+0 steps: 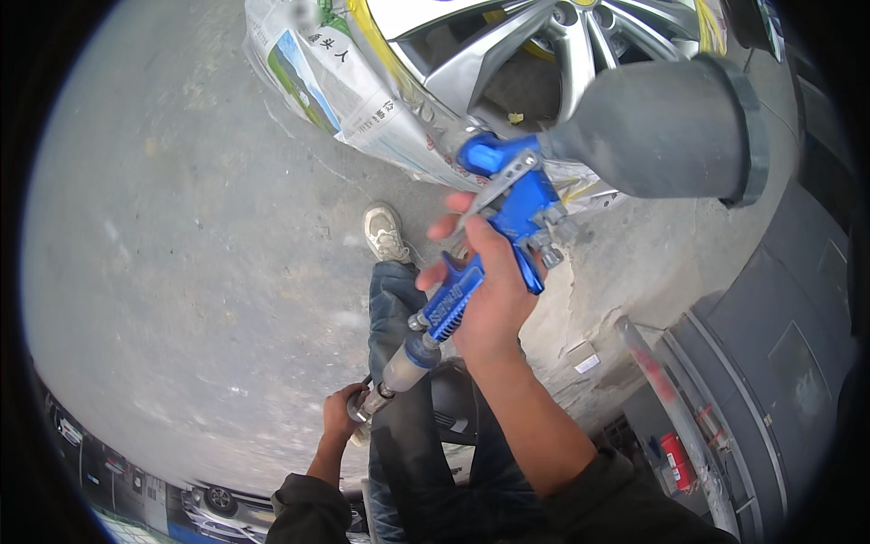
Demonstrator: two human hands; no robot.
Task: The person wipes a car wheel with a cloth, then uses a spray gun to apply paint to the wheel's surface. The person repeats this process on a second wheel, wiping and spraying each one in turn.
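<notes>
Head view: on the near side of the silver wheel (575,68) I have the right grip (497,295) wrapped around the handle of the blue spray gun (530,204), fingers only loosely by its trigger (507,184), while nearer me than the wheel the left grip (340,413) curls at the metal fitting (372,401) below that handle, how tightly I cannot tell. Masking looks done, with sheeting (313,77) and yellow tape (370,32) around the wheel's edge. I see no spray, so I judge coating remains, though I cannot tell how much.
</notes>
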